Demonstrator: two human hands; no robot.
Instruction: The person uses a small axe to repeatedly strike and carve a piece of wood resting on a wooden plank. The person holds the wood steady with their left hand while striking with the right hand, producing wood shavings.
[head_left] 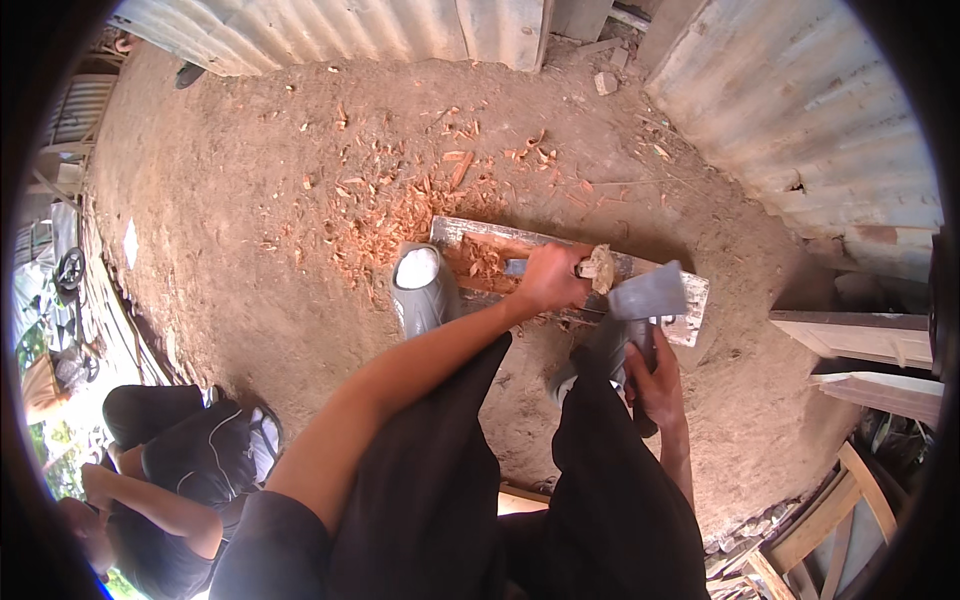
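My left hand (553,278) is closed round the wooden handle of a chisel (598,268), whose struck end is frayed. Its metal blade points left, over a hollowed recess in a weathered wooden plank (690,328). Loose chips lie in that recess. In my right hand (655,382) is the handle of a hatchet (650,292); its broad grey metal head hangs just right of the chisel's frayed end, above the plank. A small gap seems to separate them. My left foot, in a grey shoe (425,300), stands against the plank's left part.
Wood shavings (375,215) litter the dirt floor (240,190) beyond the plank. Corrugated metal sheets (800,110) stand at the back and right. Wooden pieces (860,338) and a frame (840,500) lie on the right. Another person (170,490) sits at the lower left.
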